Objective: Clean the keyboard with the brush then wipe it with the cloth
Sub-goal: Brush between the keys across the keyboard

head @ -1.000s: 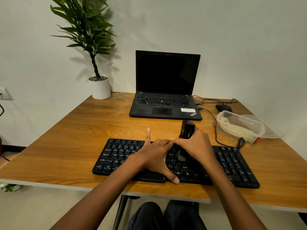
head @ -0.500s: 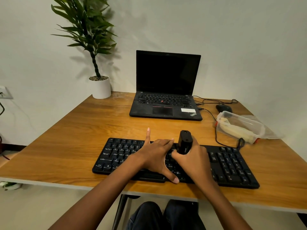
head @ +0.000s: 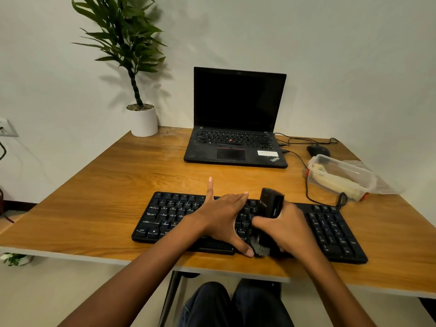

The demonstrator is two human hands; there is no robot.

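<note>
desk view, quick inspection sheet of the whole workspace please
Surface: wooden desk, keyboard lying near its front edge.
Job's things: brush with bristles down on the keys; no cloth plainly seen.
Clutter: laptop open with a dark screen; mouse; clear plastic tub with pale contents.
Hands: left hand flat on the keyboard, fingers straight; right hand grips the brush.
Cables: black cable runs from the laptop's side past the tub.
Surroundings: potted plant at the far left corner; wall socket at left.

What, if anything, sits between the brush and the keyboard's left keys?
The left hand lies flat on the keyboard, just left of the brush gripped by the right hand, covering the middle keys.
</note>
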